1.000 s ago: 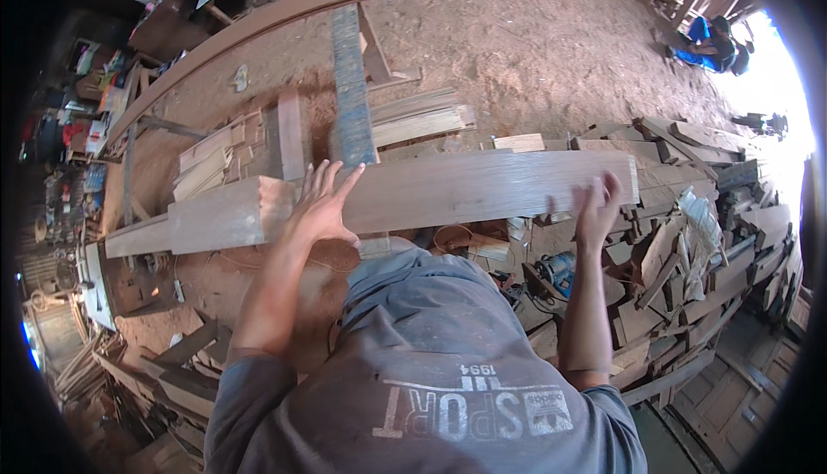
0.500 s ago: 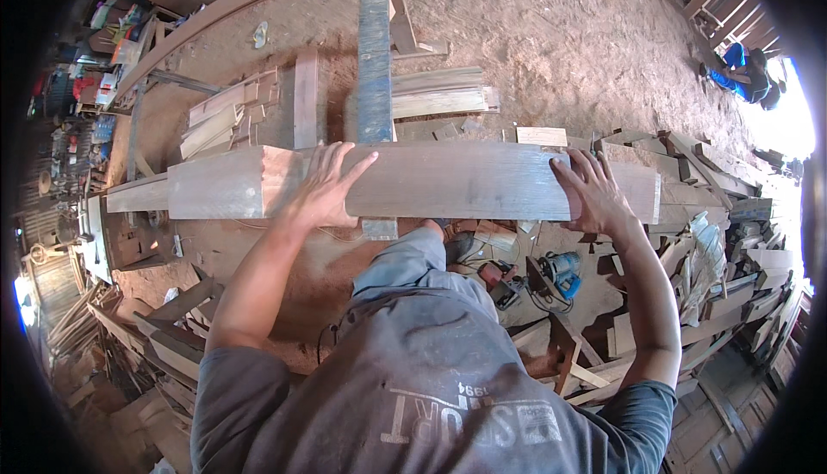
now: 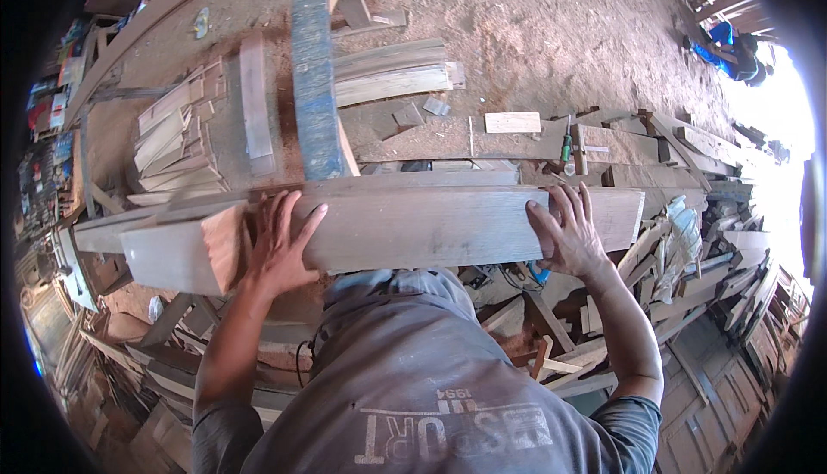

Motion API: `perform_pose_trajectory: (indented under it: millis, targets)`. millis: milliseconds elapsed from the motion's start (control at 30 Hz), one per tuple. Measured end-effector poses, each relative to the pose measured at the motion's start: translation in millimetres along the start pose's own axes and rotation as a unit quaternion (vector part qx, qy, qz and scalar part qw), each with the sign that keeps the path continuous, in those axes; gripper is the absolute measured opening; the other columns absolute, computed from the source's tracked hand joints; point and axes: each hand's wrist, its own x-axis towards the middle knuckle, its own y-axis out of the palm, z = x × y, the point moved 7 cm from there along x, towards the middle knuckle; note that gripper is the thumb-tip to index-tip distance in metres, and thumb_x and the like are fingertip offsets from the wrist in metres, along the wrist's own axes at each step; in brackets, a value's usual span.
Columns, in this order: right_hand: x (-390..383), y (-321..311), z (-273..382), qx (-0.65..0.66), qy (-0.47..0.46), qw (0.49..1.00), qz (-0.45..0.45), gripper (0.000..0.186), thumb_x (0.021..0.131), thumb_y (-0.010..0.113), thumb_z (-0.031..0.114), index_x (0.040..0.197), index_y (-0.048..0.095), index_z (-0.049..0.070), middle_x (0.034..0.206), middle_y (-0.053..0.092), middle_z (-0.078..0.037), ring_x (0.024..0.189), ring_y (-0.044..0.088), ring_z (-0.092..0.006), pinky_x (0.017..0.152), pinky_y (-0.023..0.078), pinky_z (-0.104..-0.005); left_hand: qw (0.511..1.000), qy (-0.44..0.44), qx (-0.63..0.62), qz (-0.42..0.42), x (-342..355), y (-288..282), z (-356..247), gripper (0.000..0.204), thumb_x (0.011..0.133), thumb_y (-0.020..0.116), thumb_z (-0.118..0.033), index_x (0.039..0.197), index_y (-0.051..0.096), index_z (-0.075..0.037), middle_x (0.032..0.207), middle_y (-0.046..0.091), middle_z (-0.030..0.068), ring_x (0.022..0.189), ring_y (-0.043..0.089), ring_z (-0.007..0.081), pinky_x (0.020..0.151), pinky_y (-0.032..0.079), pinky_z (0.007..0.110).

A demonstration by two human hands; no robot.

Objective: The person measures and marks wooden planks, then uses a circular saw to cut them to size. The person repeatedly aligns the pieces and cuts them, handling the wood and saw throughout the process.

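A long, wide wooden board [image 3: 413,228] lies crosswise in front of my waist. My left hand [image 3: 284,246] grips it left of the middle, fingers over the far edge and thumb across the face. Toward its right end, my right hand [image 3: 570,234] holds the board the same way, thumb on the face. Just left of my left hand is a thick greyish wooden piece [image 3: 168,257] with a reddish end face. Whether it is joined to the board, I cannot tell.
Beyond the board runs a blue-stained beam [image 3: 314,69]. Wood strips [image 3: 392,82] lie on the dusty ground, and offcuts [image 3: 177,151] are piled to the left. A green-handled screwdriver [image 3: 566,146] stands near the right. Scrap wood [image 3: 741,258] heaps up at far right; a person [image 3: 732,52] is farther off.
The board and both my hands have come nearer my body, lower in view. The ground beyond has shifted left as the view turned, and the power tools below are now mostly hidden.
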Motion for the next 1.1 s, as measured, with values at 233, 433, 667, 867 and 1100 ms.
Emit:
perform_pose_trajectory:
  millis: [233,433,667,867,1100]
  targets:
    - [4,-2,-1,0.014,-0.014,1.0,0.009,0.121,0.056,0.102,0.035,0.159,0.04,0.031,0.162,0.034,-0.024,0.154,0.034,-0.0498,0.129,0.017,-0.077,1.0,0.009,0.019,-0.008,2,4,3,0.13,0.049,0.103,-0.041,0.164,0.042,-0.029,0.168,0.028,0.0207,0.157,0.026,0.0497,0.13,0.019,0.073]
    - [2,5,-3,0.003,-0.009,1.0,0.018,0.12,0.064,0.1,0.035,0.165,0.036,0.033,0.169,0.032,-0.025,0.156,0.032,-0.0536,0.13,0.017,-0.0763,0.999,0.018,-0.008,-0.047,4,8,3,0.126,0.055,0.102,-0.045,0.164,0.041,-0.027,0.164,0.032,0.0228,0.153,0.032,0.0503,0.127,0.019,0.079]
    - [-10,-16,-38,0.07,0.017,0.997,-0.034,0.107,0.077,0.09,0.059,0.165,0.041,0.023,0.17,0.036,-0.025,0.161,0.029,-0.0478,0.132,0.019,-0.0691,1.0,-0.005,-0.008,0.001,3,8,4,0.127,0.054,0.103,-0.041,0.164,0.041,-0.028,0.173,0.025,0.0218,0.161,0.024,0.0496,0.128,0.017,0.078]
    - [-98,-27,-177,0.06,0.389,0.905,-0.16,0.082,0.094,0.084,0.048,0.156,0.055,0.003,0.16,0.052,-0.024,0.15,0.047,-0.0429,0.123,0.039,-0.054,0.991,-0.08,-0.078,-0.074,-5,-9,13,0.106,0.091,0.086,-0.046,0.171,0.029,-0.005,0.175,0.028,0.0271,0.162,0.024,0.0495,0.132,0.017,0.066]
    - [-149,40,-199,0.216,0.494,0.811,-0.226,0.064,0.1,0.081,0.035,0.15,0.06,0.0,0.138,0.069,-0.023,0.117,0.074,-0.0321,0.093,0.062,-0.0424,0.845,-0.382,-0.318,-0.197,-30,28,18,0.078,0.103,0.078,-0.02,0.166,0.037,0.002,0.166,0.044,0.0243,0.147,0.051,0.0341,0.124,0.041,0.046]
